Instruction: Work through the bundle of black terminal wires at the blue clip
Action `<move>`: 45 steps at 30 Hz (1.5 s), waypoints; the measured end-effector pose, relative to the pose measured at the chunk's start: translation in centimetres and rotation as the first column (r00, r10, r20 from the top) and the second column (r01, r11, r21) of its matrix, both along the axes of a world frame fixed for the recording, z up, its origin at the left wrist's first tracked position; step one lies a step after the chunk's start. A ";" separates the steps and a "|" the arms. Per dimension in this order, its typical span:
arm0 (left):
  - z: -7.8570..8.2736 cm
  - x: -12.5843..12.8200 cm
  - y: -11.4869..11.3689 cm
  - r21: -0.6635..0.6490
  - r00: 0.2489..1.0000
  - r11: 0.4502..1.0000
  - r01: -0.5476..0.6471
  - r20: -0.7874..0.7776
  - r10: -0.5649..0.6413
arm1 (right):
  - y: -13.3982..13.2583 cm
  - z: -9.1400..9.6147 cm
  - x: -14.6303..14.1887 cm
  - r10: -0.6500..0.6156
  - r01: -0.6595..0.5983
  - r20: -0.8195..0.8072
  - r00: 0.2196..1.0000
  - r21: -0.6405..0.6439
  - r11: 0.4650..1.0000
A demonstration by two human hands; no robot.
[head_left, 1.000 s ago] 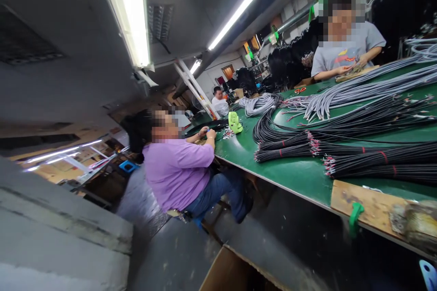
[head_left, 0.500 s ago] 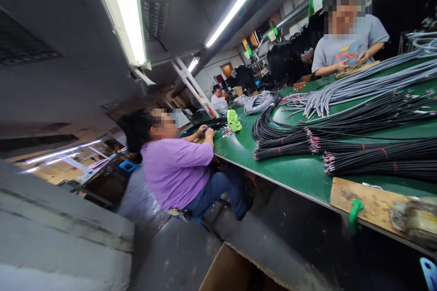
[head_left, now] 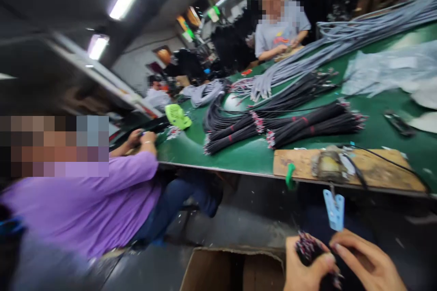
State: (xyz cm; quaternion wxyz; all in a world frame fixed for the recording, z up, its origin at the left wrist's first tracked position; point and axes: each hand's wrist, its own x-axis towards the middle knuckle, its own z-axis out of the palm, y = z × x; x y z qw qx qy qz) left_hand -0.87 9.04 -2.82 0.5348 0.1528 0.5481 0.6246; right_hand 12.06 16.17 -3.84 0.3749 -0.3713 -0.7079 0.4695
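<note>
Both my hands are low at the bottom right, below the table edge. My left hand (head_left: 303,268) and my right hand (head_left: 368,266) together grip a bundle of black wires (head_left: 309,250) with stripped coloured ends. Above them a small blue tool (head_left: 333,211) hangs from a wooden board (head_left: 375,170) fixed on the green table (head_left: 239,154). More black wire bundles (head_left: 290,129) with red ties lie on the table beyond the board.
A person in a purple shirt (head_left: 88,204) sits close at the left, hands on the table. Another person in grey (head_left: 280,32) works across the table. Grey cables (head_left: 341,45), a plastic sheet (head_left: 385,70), a green fan (head_left: 177,116) lie there. An open cardboard box (head_left: 232,270) stands below.
The view has swung right and down, with blur. My two hands, out of view before, now show at the bottom holding a wire bundle. The person in purple appears much closer.
</note>
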 end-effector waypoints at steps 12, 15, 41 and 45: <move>0.4 -1.9 0.3 0.157 0.993 0.981 0.116 -0.009 -0.116 | -0.2 3.0 -1.0 0.060 -0.080 -0.189 0.980 -0.098 0.992; 0.3 -1.7 0.2 0.144 0.994 0.984 0.108 -0.009 -0.108 | -0.1 3.5 -0.8 0.084 -0.112 -0.236 0.968 -0.109 0.988; 0.4 -0.7 0.4 0.109 0.995 0.990 0.091 -0.051 -0.086 | -0.8 2.5 -1.6 -0.113 0.081 -0.289 0.951 -0.122 0.989; 0.6 -0.7 0.5 0.085 0.994 0.991 0.105 -0.032 -0.103 | -0.4 2.5 -1.3 0.019 -0.069 -0.400 0.916 -0.109 0.992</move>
